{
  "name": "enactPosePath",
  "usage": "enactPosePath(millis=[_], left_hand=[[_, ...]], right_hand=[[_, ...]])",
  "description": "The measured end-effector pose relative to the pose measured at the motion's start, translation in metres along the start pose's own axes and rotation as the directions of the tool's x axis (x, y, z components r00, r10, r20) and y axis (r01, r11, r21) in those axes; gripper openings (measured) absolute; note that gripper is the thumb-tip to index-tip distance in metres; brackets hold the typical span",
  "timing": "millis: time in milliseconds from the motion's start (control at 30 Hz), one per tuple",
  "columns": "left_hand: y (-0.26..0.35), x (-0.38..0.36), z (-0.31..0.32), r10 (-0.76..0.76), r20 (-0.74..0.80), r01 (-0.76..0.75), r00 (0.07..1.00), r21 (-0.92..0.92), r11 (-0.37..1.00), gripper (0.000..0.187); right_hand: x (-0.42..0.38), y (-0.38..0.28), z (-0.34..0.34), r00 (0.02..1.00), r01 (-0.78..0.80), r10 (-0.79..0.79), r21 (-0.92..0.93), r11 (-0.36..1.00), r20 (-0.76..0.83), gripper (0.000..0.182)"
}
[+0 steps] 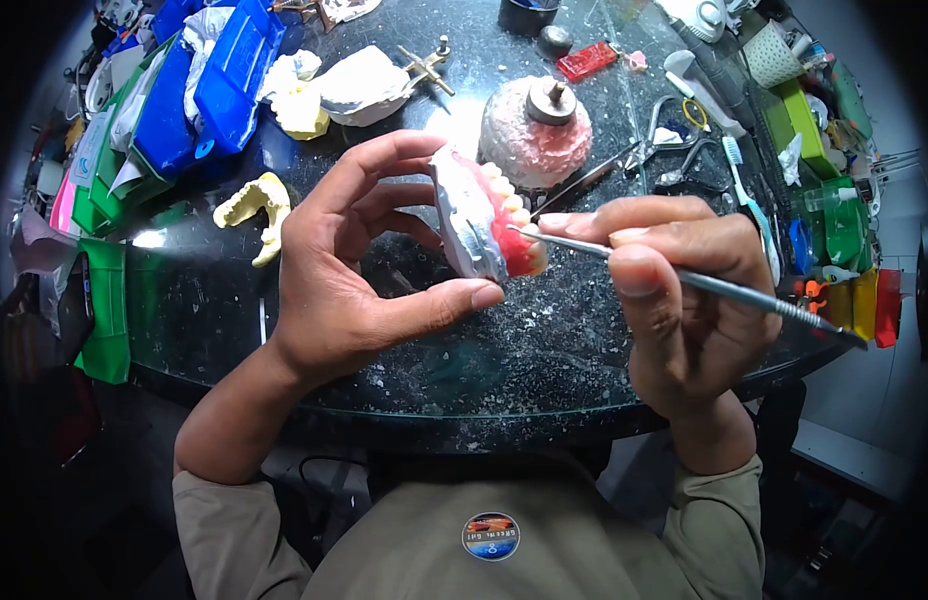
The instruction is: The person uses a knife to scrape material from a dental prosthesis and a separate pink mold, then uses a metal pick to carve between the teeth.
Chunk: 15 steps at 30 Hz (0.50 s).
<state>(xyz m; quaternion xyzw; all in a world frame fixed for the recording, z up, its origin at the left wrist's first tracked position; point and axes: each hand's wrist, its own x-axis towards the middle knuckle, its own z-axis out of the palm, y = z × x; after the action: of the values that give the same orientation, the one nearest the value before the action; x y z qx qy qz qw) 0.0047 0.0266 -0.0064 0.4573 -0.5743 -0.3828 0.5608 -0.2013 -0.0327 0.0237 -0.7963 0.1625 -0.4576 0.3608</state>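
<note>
Fingers (pixel 454 298) around denture model (pixel 484 225)

Left hand (pixel 349 270) raised over the tabletop's near edge, fingers (pixel 384 160) curled in a pinch. Right hand (pixel 684 290) closed, 2 forearms sleeved.

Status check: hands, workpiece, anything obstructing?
Left hand grips denture model. Right hand holds metal carving tool, tip on pink wax. Nothing between them.
</note>
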Motion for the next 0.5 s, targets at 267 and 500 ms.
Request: enactPosePath(millis=[267,500], left_hand=[[0.0020,-0.0013,-0.0031,-0.010,0.055,0.007,0.998,0.057,0.998,0.080],[0.0019,-0.0021,-0.0033,-0.011,0.048,0.007,0.999,0.065,0.998,0.080]], right_hand=[[0.0010,0.0010,-0.0003,1.000,0.011,-0.010,-0.030,0.999,0.027,0.022],[0.0027,0.0003,0.0004,0.998,0.046,-0.043,-0.070,0.996,0.042,0.021]])
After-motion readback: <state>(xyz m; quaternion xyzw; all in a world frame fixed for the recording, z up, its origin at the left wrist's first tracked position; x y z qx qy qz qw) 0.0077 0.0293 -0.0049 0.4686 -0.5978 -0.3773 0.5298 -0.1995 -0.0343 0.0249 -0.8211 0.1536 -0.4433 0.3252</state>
